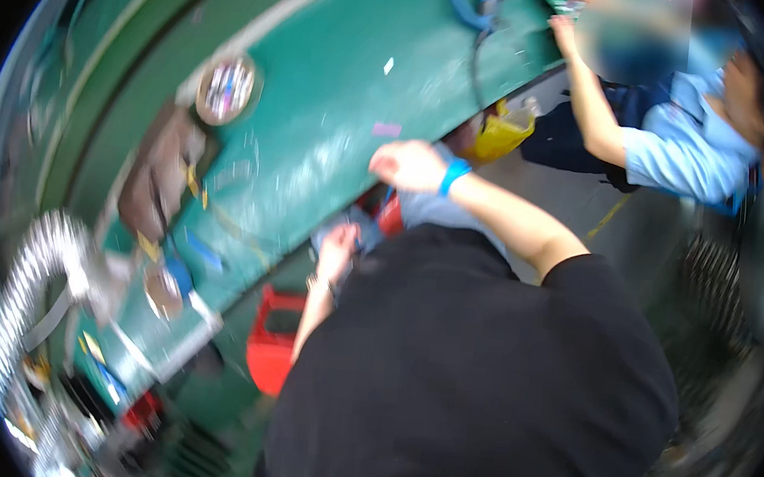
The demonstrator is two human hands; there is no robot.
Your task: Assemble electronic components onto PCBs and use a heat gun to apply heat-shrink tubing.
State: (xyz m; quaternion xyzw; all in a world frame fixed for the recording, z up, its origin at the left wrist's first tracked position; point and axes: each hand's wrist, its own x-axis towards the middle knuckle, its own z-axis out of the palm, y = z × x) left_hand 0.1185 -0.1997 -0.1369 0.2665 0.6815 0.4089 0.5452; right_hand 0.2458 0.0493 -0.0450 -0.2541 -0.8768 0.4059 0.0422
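My right hand (408,165), with a blue wristband (454,178) at its wrist, is held over the near edge of the green bench (303,154). No object shows in it, and its curled fingers are blurred. Lower and to the left, my left hand (336,249) is just off the bench edge, near my lap. A thin band circles that wrist. Its fingers are smeared too, so any small thing in them cannot be made out. Nearest to the right hand lies a small pink slip (387,130) on the bench top.
Farther left are a round container of small parts (226,89), a brown bundle (162,174) and another round container (164,292). A silver flexible duct (28,289) curves at far left. A red stool (272,356) stands beside me. A person in light blue (681,147) works at right, near a yellow bag (506,131).
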